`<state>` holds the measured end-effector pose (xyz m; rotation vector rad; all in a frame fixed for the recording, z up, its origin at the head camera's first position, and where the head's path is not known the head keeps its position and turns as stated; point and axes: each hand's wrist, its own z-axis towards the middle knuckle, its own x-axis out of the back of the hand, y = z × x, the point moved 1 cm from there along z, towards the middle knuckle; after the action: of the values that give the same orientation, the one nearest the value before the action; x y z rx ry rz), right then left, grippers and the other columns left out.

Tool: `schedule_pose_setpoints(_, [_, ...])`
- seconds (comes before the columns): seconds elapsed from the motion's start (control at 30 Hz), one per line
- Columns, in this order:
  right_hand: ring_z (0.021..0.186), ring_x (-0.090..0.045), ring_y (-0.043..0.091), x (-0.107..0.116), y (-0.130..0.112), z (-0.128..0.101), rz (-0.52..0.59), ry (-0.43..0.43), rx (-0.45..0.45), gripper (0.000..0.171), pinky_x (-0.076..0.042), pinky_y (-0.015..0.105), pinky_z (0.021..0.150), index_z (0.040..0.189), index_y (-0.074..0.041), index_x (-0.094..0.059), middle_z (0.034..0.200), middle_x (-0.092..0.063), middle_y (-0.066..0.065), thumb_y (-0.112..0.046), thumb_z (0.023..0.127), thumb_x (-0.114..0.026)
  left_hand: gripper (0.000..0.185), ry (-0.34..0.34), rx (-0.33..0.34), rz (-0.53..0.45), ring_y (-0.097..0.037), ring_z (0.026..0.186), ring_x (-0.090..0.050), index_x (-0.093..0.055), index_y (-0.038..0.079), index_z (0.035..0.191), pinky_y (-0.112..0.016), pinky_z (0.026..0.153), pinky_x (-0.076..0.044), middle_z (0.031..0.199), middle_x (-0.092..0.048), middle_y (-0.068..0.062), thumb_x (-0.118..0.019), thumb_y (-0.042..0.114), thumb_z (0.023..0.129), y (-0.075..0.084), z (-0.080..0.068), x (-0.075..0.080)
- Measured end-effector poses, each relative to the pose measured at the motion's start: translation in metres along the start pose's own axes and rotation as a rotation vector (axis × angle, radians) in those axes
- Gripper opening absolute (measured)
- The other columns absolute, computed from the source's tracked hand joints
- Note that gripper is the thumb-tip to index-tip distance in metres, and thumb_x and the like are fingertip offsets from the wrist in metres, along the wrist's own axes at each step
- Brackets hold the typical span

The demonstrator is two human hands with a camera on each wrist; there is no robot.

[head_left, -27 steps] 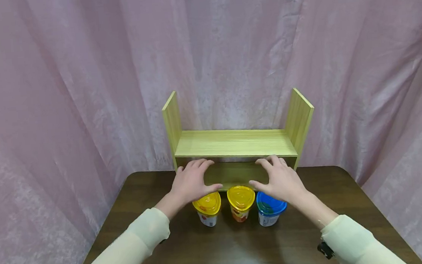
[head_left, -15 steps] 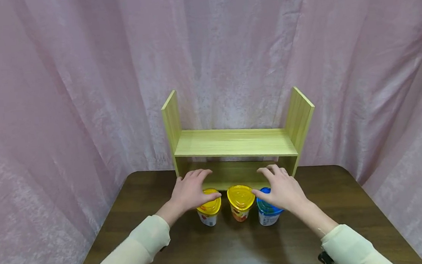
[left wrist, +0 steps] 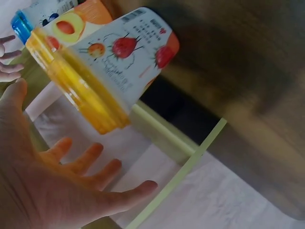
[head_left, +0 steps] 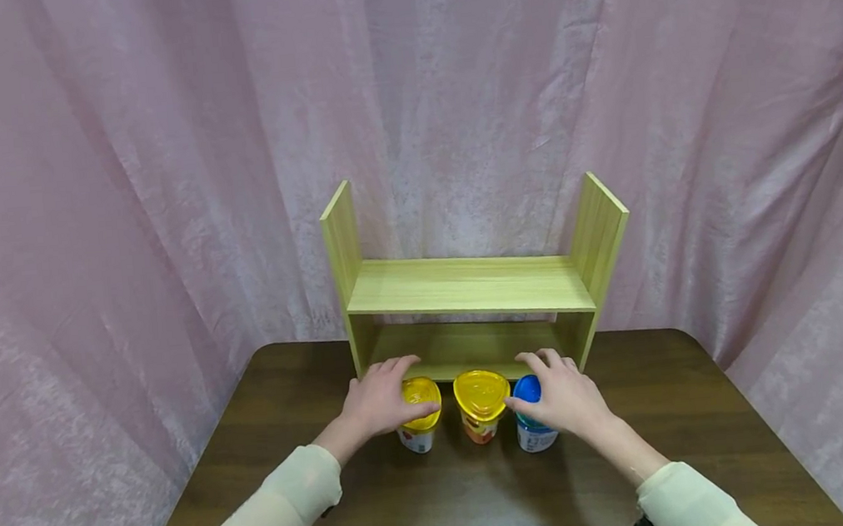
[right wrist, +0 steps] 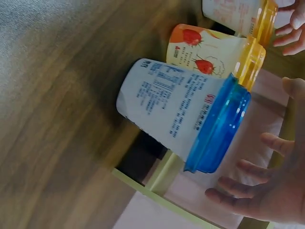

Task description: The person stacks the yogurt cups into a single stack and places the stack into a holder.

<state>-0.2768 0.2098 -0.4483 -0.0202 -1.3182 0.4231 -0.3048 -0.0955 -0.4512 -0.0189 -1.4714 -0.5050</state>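
Note:
Three lidded plastic cups with fruit prints stand upright in a row in front of a small wooden shelf (head_left: 468, 284). My left hand (head_left: 377, 402) hovers over the left yellow-lidded cup (head_left: 421, 392), fingers spread. In the left wrist view a gap shows between that hand and the strawberry-printed cup (left wrist: 128, 57). Above the blue-lidded cup (head_left: 536, 438) is my right hand (head_left: 568, 394), thumb and fingers apart. The right wrist view shows it just off the blue lid (right wrist: 221, 129), holding nothing. Between the hands stands the middle yellow-lidded cup (head_left: 482, 395).
The shelf has two levels and upright side panels. It stands at the back of a dark brown wooden table (head_left: 443, 503) with rounded far corners. Pink curtains (head_left: 160, 194) hang behind and on both sides.
Both hands have come down and back from the shelf's lower opening toward the cups, staying spread. The cups and the shelf have not visibly moved.

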Motion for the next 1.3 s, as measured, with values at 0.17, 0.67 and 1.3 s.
schedule_pose_setpoints(0.17, [0.106,-0.057,0.045,-0.008,0.003,-0.002,0.022,-0.015,-0.036,0.078,-0.057,0.058,0.067,0.141,-0.017,-0.055,0.135,-0.053,0.021,-0.06,0.08,-0.077,0.09,-0.01,0.02,-0.041,-0.036,0.127,-0.053,-0.048,0.024,0.148,-0.075,0.092,-0.04,0.144,-0.055,-0.007,-0.069,0.075,0.077,-0.004,-0.003,-0.009])
schedule_pose_setpoints(0.67, [0.109,-0.056,0.051,-0.022,0.009,-0.009,0.072,-0.067,-0.095,0.094,-0.056,0.063,0.07,0.15,-0.019,-0.044,0.14,-0.046,0.025,-0.065,0.076,-0.078,0.103,-0.027,0.061,-0.178,-0.035,0.117,-0.059,-0.041,0.025,0.152,-0.069,0.084,-0.047,0.137,-0.06,-0.007,-0.076,0.075,0.07,-0.02,-0.007,-0.031])
schedule_pose_setpoints(1.3, [0.111,-0.058,0.047,-0.034,0.014,-0.008,0.114,-0.084,-0.096,0.099,-0.056,0.06,0.078,0.152,-0.017,-0.042,0.14,-0.046,0.028,-0.057,0.072,-0.085,0.107,0.012,0.051,-0.271,-0.033,0.114,-0.061,-0.041,0.015,0.152,-0.054,0.087,-0.053,0.133,-0.06,-0.011,-0.082,0.068,0.069,-0.024,-0.009,-0.045])
